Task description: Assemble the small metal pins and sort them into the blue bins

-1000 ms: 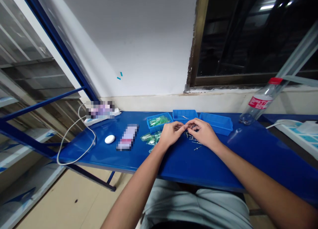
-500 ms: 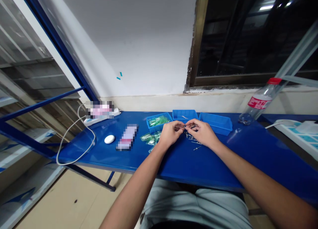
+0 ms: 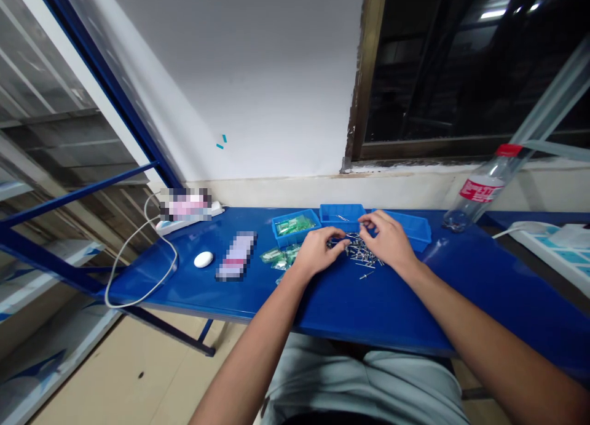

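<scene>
A pile of blind rivets [image 3: 361, 251] lies on the blue table between my hands. My left hand [image 3: 319, 248] is at the pile's left edge, its thumb and forefinger slightly apart with nothing visible between them. Over the pile's right side, my right hand [image 3: 386, 239] pinches thumb and fingertips together; whatever is between them is too small to make out. Behind the hands stands a blue bin [image 3: 342, 213] with a few rivets inside. Another blue bin [image 3: 413, 226] is partly hidden by my right hand. Green-printed packets [image 3: 280, 257] lie beside my left hand.
A third blue bin [image 3: 275, 234] holds more green packets. Leftward are a blurred-out flat object [image 3: 236, 256], a white oval object [image 3: 203, 259] and a power strip with a cable [image 3: 188, 219]. A plastic bottle [image 3: 482, 191] stands at the right, near another power strip [image 3: 548, 253].
My hands were together, fingertips meeting over the pile. They have parted: my right hand moved right and slightly back, uncovering more rivets, while my left stays nearly in place with its fingertips loosened.
</scene>
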Tool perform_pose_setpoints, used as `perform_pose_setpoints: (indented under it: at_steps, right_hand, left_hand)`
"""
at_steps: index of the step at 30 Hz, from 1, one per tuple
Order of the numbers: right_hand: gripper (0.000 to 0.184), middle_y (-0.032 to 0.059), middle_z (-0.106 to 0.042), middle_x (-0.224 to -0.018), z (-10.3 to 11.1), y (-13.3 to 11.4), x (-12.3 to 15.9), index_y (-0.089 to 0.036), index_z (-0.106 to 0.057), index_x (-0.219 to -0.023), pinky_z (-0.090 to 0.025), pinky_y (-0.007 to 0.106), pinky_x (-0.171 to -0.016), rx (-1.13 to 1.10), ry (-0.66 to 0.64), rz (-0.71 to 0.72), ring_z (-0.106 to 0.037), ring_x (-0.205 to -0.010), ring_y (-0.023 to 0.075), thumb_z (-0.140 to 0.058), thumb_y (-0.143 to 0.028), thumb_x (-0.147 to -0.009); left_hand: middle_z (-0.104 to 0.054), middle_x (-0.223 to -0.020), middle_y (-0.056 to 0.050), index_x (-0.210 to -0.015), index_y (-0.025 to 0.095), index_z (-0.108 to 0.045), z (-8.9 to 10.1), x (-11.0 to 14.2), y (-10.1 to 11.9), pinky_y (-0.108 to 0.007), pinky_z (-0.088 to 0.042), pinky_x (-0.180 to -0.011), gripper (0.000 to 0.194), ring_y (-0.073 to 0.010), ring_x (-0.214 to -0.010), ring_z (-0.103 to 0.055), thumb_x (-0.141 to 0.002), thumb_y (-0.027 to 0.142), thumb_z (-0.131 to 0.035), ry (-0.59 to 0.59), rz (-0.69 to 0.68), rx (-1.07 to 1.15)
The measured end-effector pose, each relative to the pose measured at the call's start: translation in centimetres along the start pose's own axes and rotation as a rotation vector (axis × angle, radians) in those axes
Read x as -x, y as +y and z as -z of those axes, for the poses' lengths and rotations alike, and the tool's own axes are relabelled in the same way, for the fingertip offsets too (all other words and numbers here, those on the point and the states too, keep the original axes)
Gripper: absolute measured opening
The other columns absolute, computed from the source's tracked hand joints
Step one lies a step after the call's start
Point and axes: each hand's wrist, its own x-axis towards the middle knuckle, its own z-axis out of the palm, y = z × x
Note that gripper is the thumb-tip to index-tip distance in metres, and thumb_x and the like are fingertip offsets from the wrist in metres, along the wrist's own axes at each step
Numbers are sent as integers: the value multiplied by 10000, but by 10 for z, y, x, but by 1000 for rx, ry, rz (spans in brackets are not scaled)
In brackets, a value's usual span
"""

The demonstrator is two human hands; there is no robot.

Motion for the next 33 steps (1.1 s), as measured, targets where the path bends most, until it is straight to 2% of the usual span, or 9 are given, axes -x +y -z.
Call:
perform_pose_setpoints:
  at_steps: [3,6,8,11,15,21,27,30,33]
  right_hand:
    - [109,96,-737,-914,5,18,-2,-222,-699,-960,-528,436,-853,226,55,-60,-672,-909,305,-615,-242,-895]
    - [126,84,-739,-815,7,27,-1,-237,-674,-832,-490,422,-766,345,-10,-115,-658,-840,307,-598,-282,-922]
    - [197,80,-745,-798,7,28,0,-244,-664,-793,-461,405,-709,375,-54,-155,-654,-790,296,-571,-311,-953]
    - [198,71,-752,-805,8,27,1,-249,-662,-811,-449,399,-693,374,-64,-166,-659,-805,299,-575,-339,-964]
    - [134,83,-757,-858,9,25,-2,-239,-679,-885,-492,442,-808,319,-22,-91,-652,-896,321,-591,-315,-951]
    - [134,117,-749,-1010,10,14,-5,-218,-702,-1002,-505,482,-962,161,83,64,-633,-1045,329,-582,-260,-961]
    - [116,90,-738,-982,11,-3,-4,-218,-687,-1023,-530,455,-930,45,122,139,-655,-1009,296,-583,-251,-983]
    - [121,78,-736,-988,10,-13,-1,-220,-691,-1050,-541,429,-905,-45,117,126,-673,-957,266,-589,-251,-992]
    - [125,59,-736,-983,5,-20,3,-228,-704,-1057,-562,386,-801,-145,38,64,-681,-829,225,-611,-274,-987]
  left_hand:
    - [-779,-1232,-104,-1193,214,-760,-1,2,-2,-407,-540,-1067,346,-279,-1172,-719,-953,460,-716,-90,-106,-139]
    - [-756,-1297,-118,-1252,211,-755,-4,3,-9,-414,-518,-1102,430,-294,-1233,-692,-914,478,-757,-159,-146,-200]
    - [-767,-1276,-111,-1240,214,-764,-6,2,-15,-401,-523,-1092,385,-285,-1209,-705,-919,425,-758,-194,-144,-226]
    - [-793,-1210,-94,-1192,220,-784,-6,1,-20,-384,-537,-1055,274,-269,-1134,-734,-947,327,-720,-207,-122,-258]
    - [-810,-1138,-84,-1138,219,-798,-6,0,-20,-372,-553,-1000,222,-263,-1056,-752,-941,269,-710,-183,-115,-287]
    - [-813,-1115,-67,-1118,243,-802,-7,1,-18,-367,-528,-1036,241,-244,-1042,-750,-915,175,-693,-141,-140,-349]
    - [-814,-1086,-55,-1086,209,-785,-4,0,-14,-344,-562,-970,184,-235,-1003,-756,-916,195,-713,-118,-77,-323]
    - [-810,-1051,-47,-1052,200,-767,-2,-1,-12,-320,-590,-908,152,-215,-960,-763,-902,192,-746,-14,-15,-197]
    - [-807,-1055,-47,-1085,189,-740,-3,-2,-9,-298,-616,-864,196,-186,-909,-777,-894,150,-756,101,21,-7]
